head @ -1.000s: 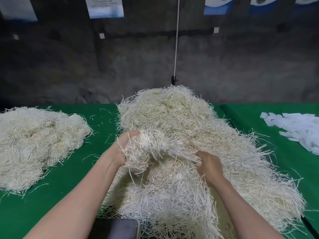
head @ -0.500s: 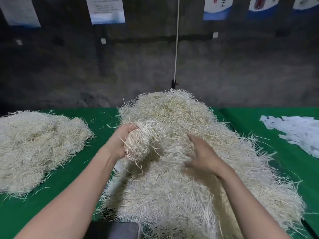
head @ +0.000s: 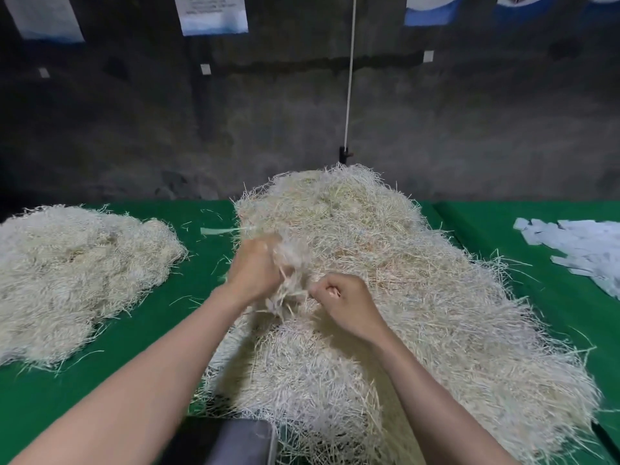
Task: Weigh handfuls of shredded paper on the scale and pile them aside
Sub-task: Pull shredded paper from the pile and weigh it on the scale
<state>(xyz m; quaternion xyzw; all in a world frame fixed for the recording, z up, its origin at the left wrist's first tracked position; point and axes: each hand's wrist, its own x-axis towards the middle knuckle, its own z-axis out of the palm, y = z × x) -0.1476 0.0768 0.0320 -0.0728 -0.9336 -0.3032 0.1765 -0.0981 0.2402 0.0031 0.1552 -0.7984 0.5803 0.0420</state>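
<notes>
Nearest me, what I take for the scale (head: 241,441) sits low on the bench (head: 161,333), below the big heap (head: 436,313). Over the heap my left hand (head: 255,268) grips a handful of shredded paper (head: 293,255). My right hand (head: 342,302) is curled at its trailing strands, and I cannot tell whether it pinches any. I judge I'm tearing the handful free, and next it must come back to the scale. The side pile (head: 77,273) lies far left.

Main heap (head: 419,313), side pile (head: 77,270), gripped clump (head: 293,260): thin shredded paper, matt, cream, bristly. Table cover (head: 161,333): green cloth, smooth, slight sheen. Flat slips (head: 577,243): white paper, smooth. Wall (head: 235,129): rough grey concrete, blotchy. Hanging cord (head: 350,78): white, smooth. Grey block (head: 245,441) at bottom: smooth, matt; material unclear.
</notes>
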